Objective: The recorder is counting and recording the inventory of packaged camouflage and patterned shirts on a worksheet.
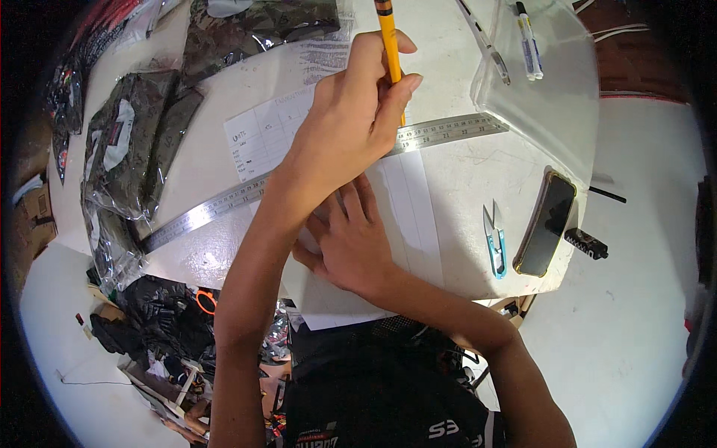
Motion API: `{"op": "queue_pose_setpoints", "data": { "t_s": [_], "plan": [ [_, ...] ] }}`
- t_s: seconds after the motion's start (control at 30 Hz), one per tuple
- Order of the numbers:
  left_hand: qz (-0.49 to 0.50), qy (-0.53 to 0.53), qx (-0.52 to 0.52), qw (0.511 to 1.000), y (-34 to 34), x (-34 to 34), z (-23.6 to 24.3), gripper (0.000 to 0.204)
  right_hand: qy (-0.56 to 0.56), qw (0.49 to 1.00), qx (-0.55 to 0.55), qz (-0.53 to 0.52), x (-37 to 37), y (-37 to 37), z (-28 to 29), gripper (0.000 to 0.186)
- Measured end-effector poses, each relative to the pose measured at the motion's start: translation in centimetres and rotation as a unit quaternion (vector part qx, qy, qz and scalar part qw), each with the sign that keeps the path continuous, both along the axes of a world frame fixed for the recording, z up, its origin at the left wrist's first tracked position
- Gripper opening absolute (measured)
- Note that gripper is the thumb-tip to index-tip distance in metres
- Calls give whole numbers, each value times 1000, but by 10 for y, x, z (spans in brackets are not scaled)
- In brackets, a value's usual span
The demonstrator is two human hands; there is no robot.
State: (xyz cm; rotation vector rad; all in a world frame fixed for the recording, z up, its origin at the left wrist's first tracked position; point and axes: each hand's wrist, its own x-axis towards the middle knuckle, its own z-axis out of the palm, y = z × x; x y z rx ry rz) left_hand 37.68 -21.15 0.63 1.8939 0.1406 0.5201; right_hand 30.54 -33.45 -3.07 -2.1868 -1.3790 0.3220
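My left hand [358, 108] pinches a yellow pencil [390, 45], its lower end at the upper edge of a long steel ruler [448, 132]. The ruler lies aslant across a white sheet of paper [407, 198] with a handwritten table. My right hand [347, 243] rests on the sheet below the ruler with its fingers spread, holding nothing. Its fingertips are partly hidden behind my left wrist, so I cannot tell whether they touch the ruler. My left forearm crosses over part of the ruler.
Right of the sheet lie blue-handled thread snips [494, 243] and a phone [547, 224]. A pen [489, 48] and a marker [529, 45] sit at the far right. Plastic-wrapped dark garments [131, 142] cover the left side. Orange scissor handles [206, 301] show below the table edge.
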Motion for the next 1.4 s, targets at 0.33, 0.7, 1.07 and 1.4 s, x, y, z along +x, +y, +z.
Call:
{"op": "queue_pose_setpoints", "data": {
  "t_s": [0.33, 0.7, 1.07, 1.4],
  "plan": [
    [15, -14, -64, 998, 1, 1, 4, 26, 6, 1000, 1, 13, -1, 4, 2, 60],
    [171, 151, 319, 920, 29, -203, -20, 38, -34, 999, 10, -24, -2, 3, 7, 60],
    [204, 254, 335, 884, 11, -213, -27, 48, -73, 995, -73, 0, -2, -3, 21, 73],
    [211, 296, 342, 866, 6, -213, -24, 57, -98, 989, -106, -38, 3, -14, 18, 85]
  ]
}}
